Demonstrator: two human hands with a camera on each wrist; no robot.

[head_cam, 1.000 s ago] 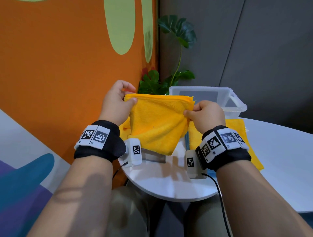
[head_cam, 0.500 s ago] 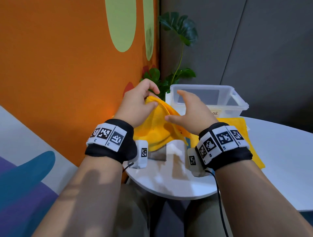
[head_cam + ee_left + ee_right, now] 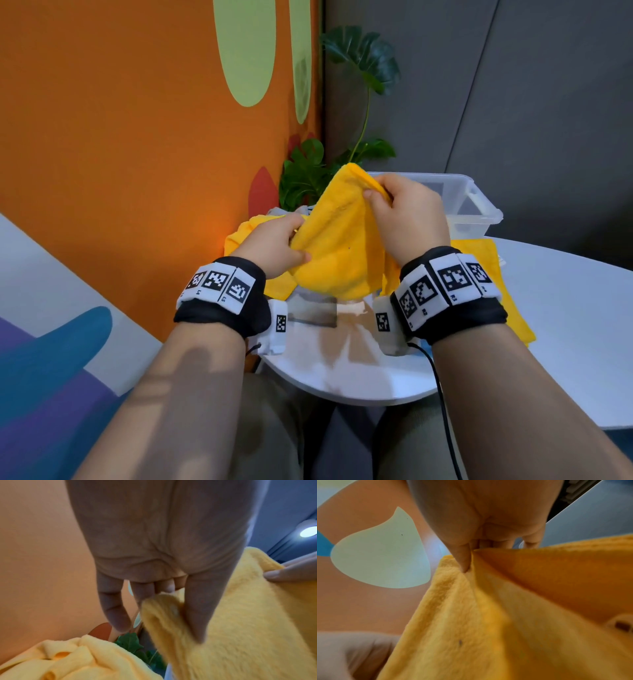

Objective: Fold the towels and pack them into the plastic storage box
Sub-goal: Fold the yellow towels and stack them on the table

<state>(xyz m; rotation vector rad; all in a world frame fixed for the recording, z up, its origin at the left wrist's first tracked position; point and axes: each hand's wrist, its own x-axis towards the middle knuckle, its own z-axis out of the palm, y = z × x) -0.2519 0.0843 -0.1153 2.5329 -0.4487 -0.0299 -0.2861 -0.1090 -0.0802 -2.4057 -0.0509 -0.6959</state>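
Yellow terry filled the head view: my left hand (image 3: 274, 245) pinched the towel (image 3: 337, 246) at nine o'clock, my right hand (image 3: 409, 214) pinched its raised corner at one o'clock, above the white table (image 3: 565, 308). The plastic storage box (image 3: 476, 202) sat just behind. From the left wrist, thumb and fingers (image 3: 197, 612) squeezed a folded edge. From the right wrist, my thumb (image 3: 464, 557) pressed the cloth against my fingers.
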